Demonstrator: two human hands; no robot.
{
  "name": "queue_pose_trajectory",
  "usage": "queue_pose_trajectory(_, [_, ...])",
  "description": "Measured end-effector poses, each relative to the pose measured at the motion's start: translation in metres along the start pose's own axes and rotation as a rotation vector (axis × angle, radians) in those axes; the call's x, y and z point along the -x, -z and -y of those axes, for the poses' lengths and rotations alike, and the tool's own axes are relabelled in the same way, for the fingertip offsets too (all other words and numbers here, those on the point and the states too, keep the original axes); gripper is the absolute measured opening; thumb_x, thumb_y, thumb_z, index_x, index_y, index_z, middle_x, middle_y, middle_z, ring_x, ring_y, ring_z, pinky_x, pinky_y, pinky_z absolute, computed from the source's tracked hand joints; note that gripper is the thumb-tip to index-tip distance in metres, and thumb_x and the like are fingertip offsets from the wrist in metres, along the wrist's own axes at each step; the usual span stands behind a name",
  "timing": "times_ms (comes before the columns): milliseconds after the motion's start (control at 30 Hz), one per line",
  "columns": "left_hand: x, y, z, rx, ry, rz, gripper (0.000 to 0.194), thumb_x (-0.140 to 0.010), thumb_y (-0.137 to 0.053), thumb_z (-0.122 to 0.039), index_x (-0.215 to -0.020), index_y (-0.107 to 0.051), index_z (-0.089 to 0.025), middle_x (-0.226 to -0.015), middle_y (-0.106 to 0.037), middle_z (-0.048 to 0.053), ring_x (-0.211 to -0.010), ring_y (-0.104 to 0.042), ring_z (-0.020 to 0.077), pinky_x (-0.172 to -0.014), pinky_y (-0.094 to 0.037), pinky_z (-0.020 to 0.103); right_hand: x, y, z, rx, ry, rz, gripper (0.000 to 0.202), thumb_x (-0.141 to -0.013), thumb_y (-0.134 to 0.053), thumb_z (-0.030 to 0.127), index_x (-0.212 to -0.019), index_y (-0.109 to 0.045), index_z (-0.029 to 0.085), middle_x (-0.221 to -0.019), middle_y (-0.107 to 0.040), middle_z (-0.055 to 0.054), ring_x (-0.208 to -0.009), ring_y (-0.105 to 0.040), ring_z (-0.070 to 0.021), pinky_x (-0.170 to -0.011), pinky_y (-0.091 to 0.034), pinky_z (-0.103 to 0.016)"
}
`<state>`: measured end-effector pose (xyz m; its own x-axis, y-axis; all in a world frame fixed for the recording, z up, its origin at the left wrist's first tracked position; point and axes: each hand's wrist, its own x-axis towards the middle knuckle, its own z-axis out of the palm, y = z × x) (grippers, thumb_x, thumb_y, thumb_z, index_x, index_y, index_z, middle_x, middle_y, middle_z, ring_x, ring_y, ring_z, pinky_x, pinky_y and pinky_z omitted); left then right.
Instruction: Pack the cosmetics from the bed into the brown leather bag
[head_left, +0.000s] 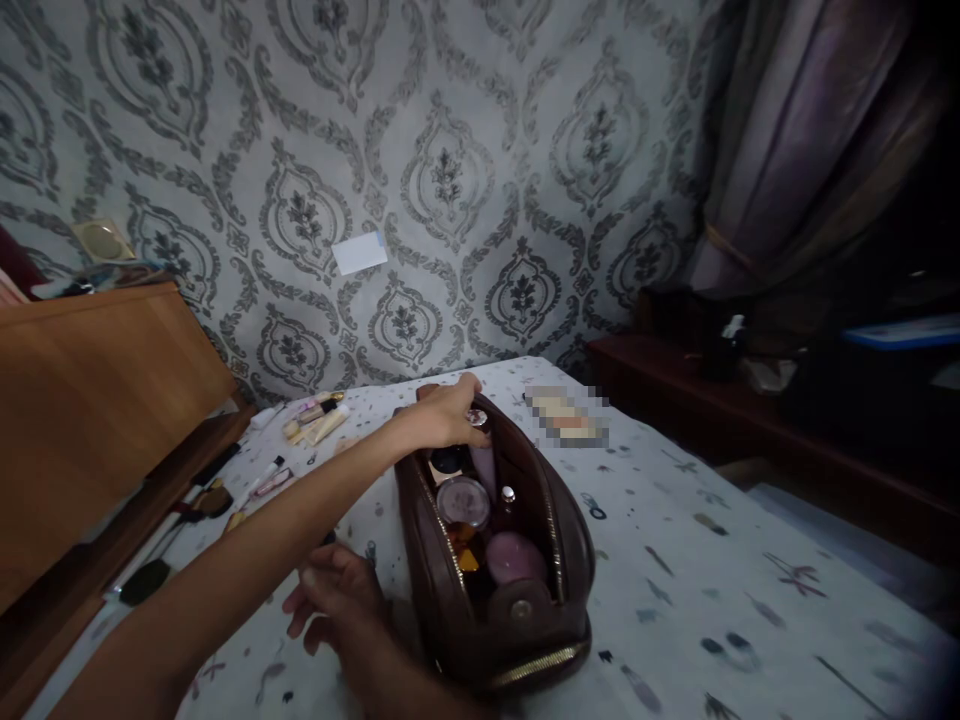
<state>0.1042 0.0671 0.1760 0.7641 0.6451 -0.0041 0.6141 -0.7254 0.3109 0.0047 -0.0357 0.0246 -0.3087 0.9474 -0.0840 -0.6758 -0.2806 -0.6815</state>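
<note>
The left hand [450, 412] reaches over the far end of an open brown bag [574, 545], its fingers at the rim and its thumb lower, inside the opening, with the sparkling cap of a lavender bottle [484, 466] between them; whether it grips that bottle or merely touches it, I cannot tell. The right hand [341, 605] is beside the bag's near left side, under the left forearm, fingers loosely bent and parted, with nothing visible in its grasp. The bag lies lengthwise on a bed-like surface covered by a white printed cloth [675, 600], its gold zip spread wide. Inside, nearest the lavender bottle, sit a round clear-lidded container [463, 502] and a black-topped item [447, 460]; closer to the viewer are an orange piece [468, 555], a smooth pink object [516, 558] and a silver knob [508, 494]. To the left of the bag lie small cosmetics [322, 422] and, farther left, a dark green-tipped brush [146, 580] near a wooden panel [112, 400]. A pixelated item [568, 416] rests right of the bag, and patterned wallpaper [450, 180] rises behind.
</note>
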Motion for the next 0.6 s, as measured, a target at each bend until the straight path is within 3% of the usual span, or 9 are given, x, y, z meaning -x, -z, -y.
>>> queue_pose_trajectory(233, [0.001,0.004,-0.004,-0.104,-0.025,0.036,0.064,-0.071,-0.074,-0.032,-0.124,-0.043,-0.014,-0.102,-0.064,0.006,-0.096,-0.061,0.0251,-0.079,-0.048,0.031,-0.001,0.007,-0.005,-0.003,0.044,0.031,0.068,-0.054,-0.081,0.067,-0.091,-0.055,0.016,-0.066,-0.066,0.000,-0.047,-0.057,-0.0092,-0.040,-0.029,-0.019])
queue_pose_trajectory(433, [0.005,0.012,-0.003,-0.073,-0.044,0.010,0.069,-0.073,-0.074,-0.033,-0.130,-0.042,-0.013,-0.105,-0.066,0.010,-0.097,-0.062,0.0288,-0.082,-0.048,0.037,0.000,0.003,-0.001,0.006,0.019,-0.014,0.073,-0.045,-0.083,0.070,-0.085,-0.054,0.017,-0.061,-0.064,0.001,-0.043,-0.053,-0.0091,-0.038,-0.025,-0.019])
queue_pose_trajectory(500, [0.013,0.017,-0.003,-0.015,-0.082,-0.064,0.062,-0.078,-0.070,-0.035,-0.130,-0.043,-0.015,-0.110,-0.066,0.011,-0.096,-0.063,0.0277,-0.081,-0.048,0.037,0.003,0.001,0.002,0.006,0.028,-0.004,0.068,-0.049,-0.084,0.066,-0.085,-0.056,0.016,-0.062,-0.064,0.001,-0.046,-0.053,-0.0086,-0.040,-0.026,-0.018])
queue_pose_trajectory(600, [0.033,0.020,-0.001,0.100,-0.120,-0.296,0.043,-0.086,-0.060,-0.031,-0.126,-0.046,-0.019,-0.110,-0.065,0.007,-0.092,-0.063,0.0222,-0.079,-0.049,0.033,0.006,0.000,0.004,0.017,0.036,0.001,0.062,-0.053,-0.084,0.062,-0.085,-0.059,0.015,-0.063,-0.063,0.001,-0.047,-0.053,-0.0076,-0.041,-0.025,-0.018])
